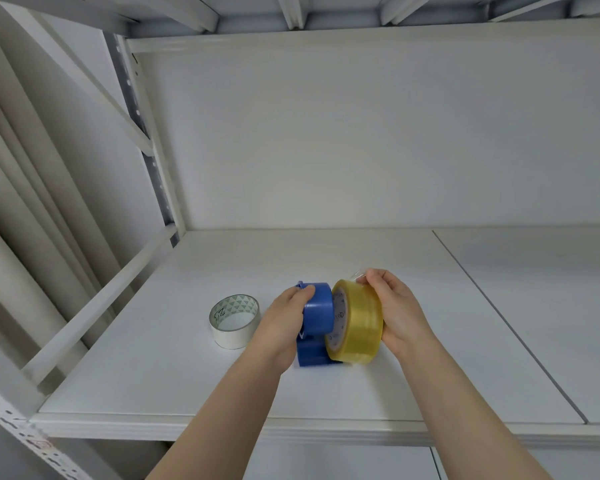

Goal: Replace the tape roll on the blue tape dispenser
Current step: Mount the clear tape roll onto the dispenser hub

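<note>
The blue tape dispenser stands upright on the white shelf. My left hand grips its round blue hub from the left side. A yellowish clear tape roll sits against the hub's right side, its printed core facing left. My right hand wraps around the roll from the right, with the fingertips pinching a loose clear tape end at the top. Whether the roll sits on the hub or only beside it is not visible.
A white tape roll with a green-patterned core lies flat on the shelf just left of my left hand. The shelf's back wall is behind, a white upright and diagonal rail stand at the left, and a seam runs through the shelf board at the right.
</note>
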